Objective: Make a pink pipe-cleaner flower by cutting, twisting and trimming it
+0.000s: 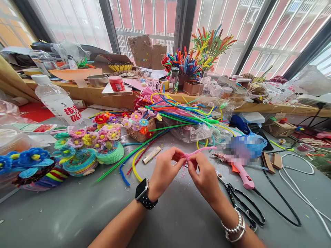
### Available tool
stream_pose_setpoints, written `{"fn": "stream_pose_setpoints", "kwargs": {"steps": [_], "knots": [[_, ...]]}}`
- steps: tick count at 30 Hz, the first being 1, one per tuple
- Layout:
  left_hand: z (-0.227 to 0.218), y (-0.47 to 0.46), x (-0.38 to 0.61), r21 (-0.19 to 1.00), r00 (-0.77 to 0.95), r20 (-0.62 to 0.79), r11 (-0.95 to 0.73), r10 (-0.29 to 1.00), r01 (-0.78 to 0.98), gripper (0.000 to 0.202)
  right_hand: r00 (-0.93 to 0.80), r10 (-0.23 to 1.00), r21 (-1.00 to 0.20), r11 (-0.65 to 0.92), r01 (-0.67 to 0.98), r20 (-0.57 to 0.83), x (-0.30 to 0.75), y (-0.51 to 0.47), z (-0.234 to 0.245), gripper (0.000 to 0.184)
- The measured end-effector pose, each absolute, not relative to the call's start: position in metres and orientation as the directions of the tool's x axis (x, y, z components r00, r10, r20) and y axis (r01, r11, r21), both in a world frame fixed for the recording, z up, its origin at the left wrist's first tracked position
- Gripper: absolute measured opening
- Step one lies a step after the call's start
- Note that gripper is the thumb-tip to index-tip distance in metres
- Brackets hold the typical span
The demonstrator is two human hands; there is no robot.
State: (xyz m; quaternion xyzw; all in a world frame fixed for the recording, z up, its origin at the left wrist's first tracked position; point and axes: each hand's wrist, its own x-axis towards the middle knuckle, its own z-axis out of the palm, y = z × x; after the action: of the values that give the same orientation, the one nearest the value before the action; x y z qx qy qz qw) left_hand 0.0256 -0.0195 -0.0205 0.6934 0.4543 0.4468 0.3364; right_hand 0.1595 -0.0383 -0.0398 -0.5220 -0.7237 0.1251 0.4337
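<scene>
Between the fingertips of both hands is a pink pipe cleaner (204, 149), its free end reaching out to the right over my knuckles. My left hand (168, 166), with a dark watch on the wrist, pinches the bent part of it. My right hand (203, 171), with silver bracelets on the wrist, pinches the same piece close by. Small pink bits of fluff lie on the grey table (103, 210) below. A lighter-like stick (151, 155) lies left of my left hand. Black-handled pliers (245, 203) and a pink glue gun (244, 174) lie to the right.
Fuzzy flower baskets (111, 151) stand at left beside a tilted water bottle (58, 100). A heap of coloured pipe cleaners (178, 106) lies beyond my hands. White and black cables (297, 186) run along the right. A cluttered ledge (85, 90) crosses the back under windows.
</scene>
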Motion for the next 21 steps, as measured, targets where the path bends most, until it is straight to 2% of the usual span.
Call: {"fn": "stream_pose_setpoints", "kwargs": {"steps": [2, 4, 7, 9, 14, 17, 21], "knots": [[-0.019, -0.023, 0.028, 0.851, 0.153, 0.367, -0.398, 0.918, 0.343, 0.004, 0.047, 0.932, -0.839, 0.3, 0.454, 0.359, 0.156, -0.039, -0.038, 0.01], [-0.019, -0.026, 0.03, 0.857, 0.12, 0.391, -0.409, 0.913, 0.313, 0.006, 0.117, 0.975, -0.971, 0.165, 0.172, 0.187, 0.152, -0.04, -0.037, 0.013], [-0.02, -0.029, 0.033, 0.918, 0.085, 0.354, -0.364, 0.931, 0.155, 0.01, 0.093, 0.995, -0.971, 0.002, -0.24, -0.021, 0.149, -0.04, -0.036, 0.016], [-0.02, -0.029, 0.034, 0.959, 0.073, 0.278, -0.281, 0.958, 0.034, 0.012, 0.034, 0.996, -0.923, -0.066, -0.38, -0.085, 0.15, -0.039, -0.034, 0.015], [-0.018, -0.024, 0.033, 0.986, 0.099, 0.082, -0.067, 0.992, -0.152, 0.018, -0.099, 0.992, -0.899, -0.114, -0.424, -0.079, 0.16, -0.036, -0.026, 0.014], [-0.017, -0.021, 0.031, 0.983, 0.132, 0.037, -0.012, 0.991, -0.183, 0.02, -0.079, 0.994, -0.917, -0.094, -0.387, -0.068, 0.165, -0.035, -0.024, 0.019], [-0.018, -0.021, 0.032, 0.979, 0.171, -0.001, 0.036, 0.985, -0.202, 0.02, -0.037, 0.992, -0.931, -0.128, -0.341, -0.123, 0.166, -0.034, -0.025, 0.021]]}}
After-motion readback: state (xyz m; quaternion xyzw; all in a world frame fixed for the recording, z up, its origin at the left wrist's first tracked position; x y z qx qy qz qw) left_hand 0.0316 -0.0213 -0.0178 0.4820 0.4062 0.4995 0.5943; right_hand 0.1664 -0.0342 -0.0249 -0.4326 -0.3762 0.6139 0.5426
